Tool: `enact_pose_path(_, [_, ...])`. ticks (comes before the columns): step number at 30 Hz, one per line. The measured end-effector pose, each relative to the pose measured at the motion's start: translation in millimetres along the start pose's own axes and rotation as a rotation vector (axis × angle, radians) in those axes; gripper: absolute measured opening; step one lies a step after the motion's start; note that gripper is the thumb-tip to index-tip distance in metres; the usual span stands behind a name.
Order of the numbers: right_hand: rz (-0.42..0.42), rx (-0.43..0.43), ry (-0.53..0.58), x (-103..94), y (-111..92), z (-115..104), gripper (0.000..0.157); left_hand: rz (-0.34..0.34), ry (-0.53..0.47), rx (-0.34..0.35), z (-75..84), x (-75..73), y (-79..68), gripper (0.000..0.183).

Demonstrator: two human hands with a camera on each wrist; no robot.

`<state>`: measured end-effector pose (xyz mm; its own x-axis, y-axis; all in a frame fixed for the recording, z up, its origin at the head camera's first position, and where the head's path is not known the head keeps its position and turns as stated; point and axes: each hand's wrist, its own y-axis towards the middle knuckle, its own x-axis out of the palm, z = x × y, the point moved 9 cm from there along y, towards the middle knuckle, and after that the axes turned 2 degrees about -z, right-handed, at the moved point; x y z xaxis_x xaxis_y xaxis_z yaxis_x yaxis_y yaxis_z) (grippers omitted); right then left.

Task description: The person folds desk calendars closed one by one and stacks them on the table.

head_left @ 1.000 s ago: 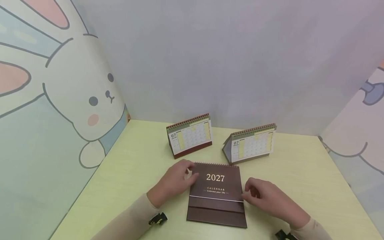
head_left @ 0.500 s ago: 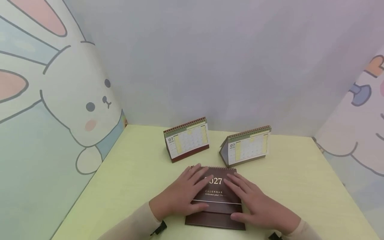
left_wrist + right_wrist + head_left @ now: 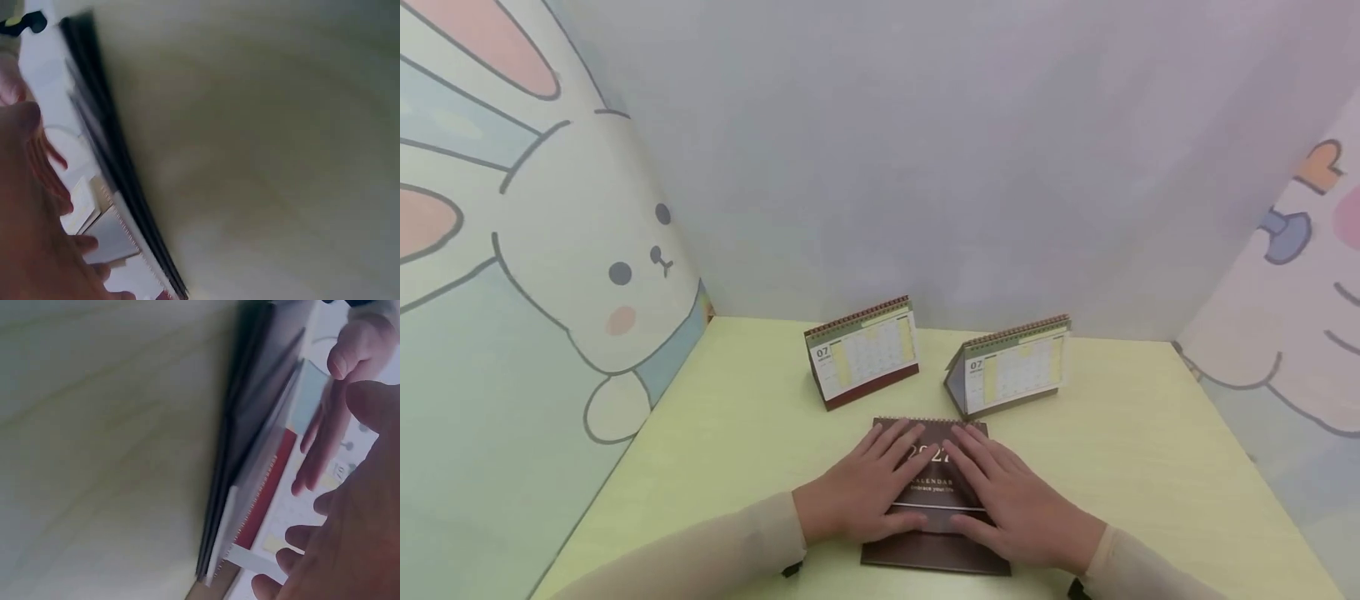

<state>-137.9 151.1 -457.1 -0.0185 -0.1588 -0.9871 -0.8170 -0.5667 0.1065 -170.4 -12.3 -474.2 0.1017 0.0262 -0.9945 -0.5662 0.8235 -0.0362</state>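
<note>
Brown calendar (image 3: 938, 493) lying right in front of the red-based calendar (image 3: 865, 354), long axis front to back | left hand (image 3: 867, 493), right hand (image 3: 1017, 502) both over it, neither nearer | fingers straight, gripping nothing!

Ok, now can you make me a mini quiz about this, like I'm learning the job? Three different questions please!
1. Count: how many others stand behind the brown calendar that is lying down?
2. True or false: both hands are curled into fists.
3. Choose: which number is printed beside the grid on the left standing calendar? A) 03 B) 07 C) 12

Key:
1. Two: the left standing calendar and the right standing calendar.
2. False: the left hand and right hand have fingers stretched out over the brown calendar.
3. B.
</note>
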Motion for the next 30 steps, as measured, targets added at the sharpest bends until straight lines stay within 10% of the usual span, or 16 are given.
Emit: enact_pose_path(30, [-0.190,0.028,-0.047,30.4,12,3,0.091,-0.114,0.071,-0.018,-3.6,15.5,10.2,0.087])
